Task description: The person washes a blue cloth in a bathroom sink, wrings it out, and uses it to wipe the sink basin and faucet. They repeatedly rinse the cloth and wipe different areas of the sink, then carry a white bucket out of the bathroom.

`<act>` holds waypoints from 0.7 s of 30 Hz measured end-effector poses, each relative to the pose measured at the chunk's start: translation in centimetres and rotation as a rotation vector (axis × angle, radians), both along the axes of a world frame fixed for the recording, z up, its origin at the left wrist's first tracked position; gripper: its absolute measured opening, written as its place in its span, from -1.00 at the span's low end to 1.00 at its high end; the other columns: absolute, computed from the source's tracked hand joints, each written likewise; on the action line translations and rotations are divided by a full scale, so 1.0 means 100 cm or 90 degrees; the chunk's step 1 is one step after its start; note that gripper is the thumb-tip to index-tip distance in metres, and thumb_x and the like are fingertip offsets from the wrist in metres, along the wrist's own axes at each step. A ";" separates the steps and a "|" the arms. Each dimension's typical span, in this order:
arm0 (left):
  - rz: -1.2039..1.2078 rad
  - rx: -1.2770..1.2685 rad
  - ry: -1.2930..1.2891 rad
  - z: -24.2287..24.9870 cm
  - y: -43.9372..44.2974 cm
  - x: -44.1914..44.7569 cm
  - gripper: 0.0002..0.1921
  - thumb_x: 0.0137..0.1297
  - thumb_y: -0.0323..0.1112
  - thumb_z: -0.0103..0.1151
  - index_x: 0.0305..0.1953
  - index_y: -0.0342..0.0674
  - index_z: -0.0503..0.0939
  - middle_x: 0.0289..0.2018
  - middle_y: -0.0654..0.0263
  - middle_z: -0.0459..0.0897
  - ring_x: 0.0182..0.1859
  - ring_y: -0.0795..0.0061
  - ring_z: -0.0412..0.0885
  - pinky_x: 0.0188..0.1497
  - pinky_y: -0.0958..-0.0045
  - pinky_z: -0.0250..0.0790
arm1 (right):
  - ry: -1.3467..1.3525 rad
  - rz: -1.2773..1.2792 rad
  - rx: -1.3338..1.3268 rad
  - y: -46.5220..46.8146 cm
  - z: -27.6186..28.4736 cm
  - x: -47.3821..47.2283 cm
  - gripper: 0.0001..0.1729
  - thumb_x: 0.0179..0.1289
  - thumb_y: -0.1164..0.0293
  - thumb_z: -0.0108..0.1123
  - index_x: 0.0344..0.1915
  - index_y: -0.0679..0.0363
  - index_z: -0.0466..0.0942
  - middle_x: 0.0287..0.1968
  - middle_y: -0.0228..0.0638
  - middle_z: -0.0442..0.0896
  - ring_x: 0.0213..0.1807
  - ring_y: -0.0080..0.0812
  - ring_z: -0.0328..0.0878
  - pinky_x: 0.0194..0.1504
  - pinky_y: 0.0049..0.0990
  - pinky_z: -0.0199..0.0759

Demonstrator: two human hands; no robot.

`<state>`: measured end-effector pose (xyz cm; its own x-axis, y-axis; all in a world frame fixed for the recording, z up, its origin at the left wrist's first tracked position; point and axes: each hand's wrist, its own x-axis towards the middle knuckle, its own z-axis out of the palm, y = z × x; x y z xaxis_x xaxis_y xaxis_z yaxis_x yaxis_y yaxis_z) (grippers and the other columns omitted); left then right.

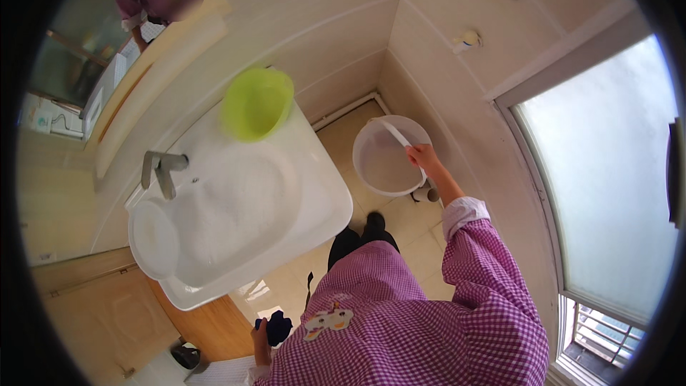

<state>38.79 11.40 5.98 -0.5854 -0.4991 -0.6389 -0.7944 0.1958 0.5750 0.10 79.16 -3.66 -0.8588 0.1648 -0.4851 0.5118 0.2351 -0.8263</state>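
Note:
My right hand [422,156] grips the white handle [395,133] of a whitish plastic bucket [379,167]. The bucket is at floor level in the corner, right of the washbasin, and whether it rests on the floor I cannot tell. Low at my left side, my left hand [261,341] holds a bunched dark blue cloth [276,328]. Between the two hands hangs my purple checked smock [391,321]. A white washbasin [236,214] lies ahead to the left, with a metal faucet [166,166] at its back edge.
A lime-green plastic basin [260,104] is tilted on the washbasin's far corner. A round white lid-like piece [154,238] covers its near left end. Left stands a wooden door [110,321] by a small bin [186,355]. A frosted window [600,171] is at right; a capped pipe [469,40] juts from the wall.

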 end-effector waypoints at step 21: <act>-0.042 -0.064 -0.212 -0.008 0.160 -0.087 -0.63 0.25 -0.07 0.21 -0.32 -0.35 0.66 -0.48 0.23 0.66 -0.41 0.49 0.56 -0.34 0.36 0.44 | 0.127 0.122 0.264 -0.015 -0.195 -0.053 -0.59 0.16 0.12 0.33 -0.10 0.14 0.65 -0.27 -0.17 0.70 -0.19 -0.19 0.64 -0.14 -0.29 0.48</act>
<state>30.07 27.36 5.23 -0.3866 -0.5371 -0.7497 -0.9187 0.2959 0.2617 -5.25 77.70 -23.17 -0.9620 0.1393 -0.2349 0.2685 0.6391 -0.7208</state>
